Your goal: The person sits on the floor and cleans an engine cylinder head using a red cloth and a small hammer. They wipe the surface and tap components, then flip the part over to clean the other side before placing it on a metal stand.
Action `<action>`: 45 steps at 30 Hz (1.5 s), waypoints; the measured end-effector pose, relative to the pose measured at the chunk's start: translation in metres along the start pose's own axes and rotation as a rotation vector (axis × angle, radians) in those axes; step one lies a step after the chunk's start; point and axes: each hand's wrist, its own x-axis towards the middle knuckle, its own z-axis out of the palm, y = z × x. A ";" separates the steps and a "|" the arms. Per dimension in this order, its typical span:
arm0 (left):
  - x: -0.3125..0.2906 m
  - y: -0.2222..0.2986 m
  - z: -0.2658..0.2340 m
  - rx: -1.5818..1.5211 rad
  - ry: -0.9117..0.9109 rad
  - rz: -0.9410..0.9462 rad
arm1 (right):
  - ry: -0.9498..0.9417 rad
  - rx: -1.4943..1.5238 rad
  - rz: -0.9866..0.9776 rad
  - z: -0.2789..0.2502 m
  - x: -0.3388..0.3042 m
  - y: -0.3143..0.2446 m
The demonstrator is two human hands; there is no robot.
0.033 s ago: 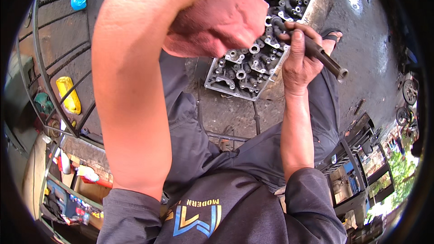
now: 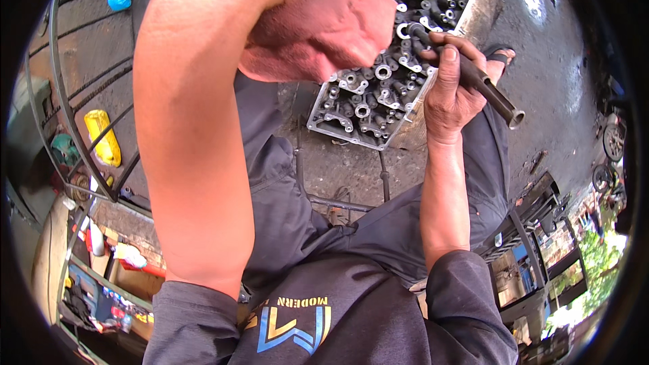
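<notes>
Masking part of the cylinder head (image 2: 385,89) — left hand (image 2: 323,21), fingertips hidden.

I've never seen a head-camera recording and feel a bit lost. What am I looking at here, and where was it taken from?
There is no machine arm here: these are a person's own bare hands, seen looking down from a camera on the head. The wide lens bends straight edges. The right hand grips a dark metal tube, its hollow end pointing to the lower right. The left hand is the big pinkish shape very close to the lens; whether it holds anything, I can't tell. In front lies a metal engine part full of rings and bolts, partly hidden by that hand. Off to the left, a yellow package lies beyond dark metal bars.
</notes>
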 end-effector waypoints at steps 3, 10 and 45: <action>0.003 -0.021 0.007 0.141 0.091 0.049 | -0.098 -0.251 0.125 0.021 0.004 0.022; 0.036 -0.030 0.014 0.610 -0.035 0.333 | 0.020 -0.077 0.218 -0.011 -0.006 0.010; -0.005 -0.039 0.015 0.479 -0.087 0.335 | -0.178 -0.189 0.288 -0.005 -0.062 0.024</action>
